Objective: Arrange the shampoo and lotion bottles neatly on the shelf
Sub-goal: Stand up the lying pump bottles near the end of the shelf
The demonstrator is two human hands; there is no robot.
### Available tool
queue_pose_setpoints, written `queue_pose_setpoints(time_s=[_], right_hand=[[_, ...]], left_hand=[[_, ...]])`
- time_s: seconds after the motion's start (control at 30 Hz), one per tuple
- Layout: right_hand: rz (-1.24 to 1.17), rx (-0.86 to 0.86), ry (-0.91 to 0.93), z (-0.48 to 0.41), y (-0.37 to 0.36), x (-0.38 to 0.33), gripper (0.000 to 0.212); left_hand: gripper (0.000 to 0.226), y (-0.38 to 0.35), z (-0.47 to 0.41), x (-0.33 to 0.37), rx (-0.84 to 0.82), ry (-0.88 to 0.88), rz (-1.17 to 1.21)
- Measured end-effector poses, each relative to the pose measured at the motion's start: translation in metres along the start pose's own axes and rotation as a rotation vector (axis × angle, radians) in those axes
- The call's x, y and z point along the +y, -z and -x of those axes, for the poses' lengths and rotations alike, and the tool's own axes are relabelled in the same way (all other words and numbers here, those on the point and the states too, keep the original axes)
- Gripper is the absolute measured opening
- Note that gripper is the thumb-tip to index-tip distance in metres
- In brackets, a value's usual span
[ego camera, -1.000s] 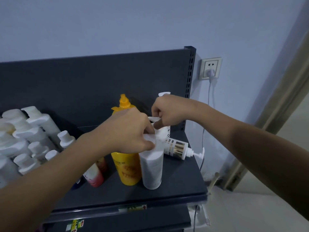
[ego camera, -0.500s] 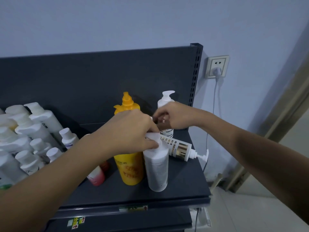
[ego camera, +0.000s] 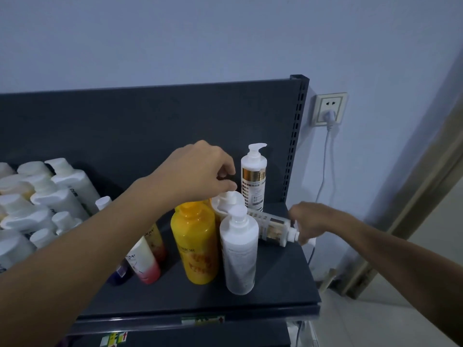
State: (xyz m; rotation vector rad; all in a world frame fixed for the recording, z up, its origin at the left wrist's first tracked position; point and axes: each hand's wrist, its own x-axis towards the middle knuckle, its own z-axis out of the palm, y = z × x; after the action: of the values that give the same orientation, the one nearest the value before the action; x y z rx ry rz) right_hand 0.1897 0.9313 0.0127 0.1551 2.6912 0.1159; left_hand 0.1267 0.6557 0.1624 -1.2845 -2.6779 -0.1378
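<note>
On the dark shelf (ego camera: 283,284) a white pump bottle (ego camera: 239,254) stands at the front beside a yellow bottle (ego camera: 195,244). Behind them is an amber bottle with a white pump (ego camera: 227,199). My left hand (ego camera: 198,171) hovers just over that pump with its fingers curled and nothing in them. A white and gold pump bottle (ego camera: 253,179) stands upright at the back panel. A second white and gold bottle (ego camera: 270,226) lies on its side, and my right hand (ego camera: 313,221) grips it at the pump neck.
Many white bottles (ego camera: 50,196) crowd the shelf's left part, with pink tubes (ego camera: 144,262) leaning before them. The shelf ends at the right near a wall socket (ego camera: 328,108) with a hanging cable (ego camera: 323,171). A door frame (ego camera: 413,209) lies further right.
My left hand let go of the front white bottle's pump and rose toward the bottle behind. My right hand left the upright white and gold bottle and dropped onto the lying one.
</note>
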Motion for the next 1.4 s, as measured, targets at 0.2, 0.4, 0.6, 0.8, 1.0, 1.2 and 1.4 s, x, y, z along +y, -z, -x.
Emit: queue_pose_setpoints(time_s=[0.2,0.4,0.6,0.8,1.0,1.2,1.4], right_hand=[[-0.125,0.196,0.089,0.031,0.093,-0.004,0.027],[-0.282,0.331,0.166,0.016,0.149,-0.031,0.035],[-0.431,0.513,0.147,0.001,0.158,-0.041,0.052],[-0.464,0.602,0.162,-0.002,0.157,-0.039,0.055],[-0.492,0.586,0.177,-0.002,0.153,-0.038,0.045],[-0.559,0.602,0.168,0.011,0.143,-0.027,0.039],[-0.575,0.777,0.319,0.088,0.120,-0.046,0.017]], left_hand=[[0.037,-0.009,-0.011,-0.011,-0.133,-0.033,-0.104],[0.035,-0.024,-0.019,-0.010,-0.169,-0.032,0.011],[0.026,-0.027,-0.030,0.002,-0.121,-0.078,0.025],[0.026,-0.030,-0.041,0.017,-0.078,-0.081,0.083],[0.038,-0.035,-0.043,0.024,-0.053,-0.077,0.169],[0.036,-0.017,-0.037,0.012,-0.100,-0.018,0.259],[0.028,0.003,-0.039,-0.014,0.032,0.103,0.347]])
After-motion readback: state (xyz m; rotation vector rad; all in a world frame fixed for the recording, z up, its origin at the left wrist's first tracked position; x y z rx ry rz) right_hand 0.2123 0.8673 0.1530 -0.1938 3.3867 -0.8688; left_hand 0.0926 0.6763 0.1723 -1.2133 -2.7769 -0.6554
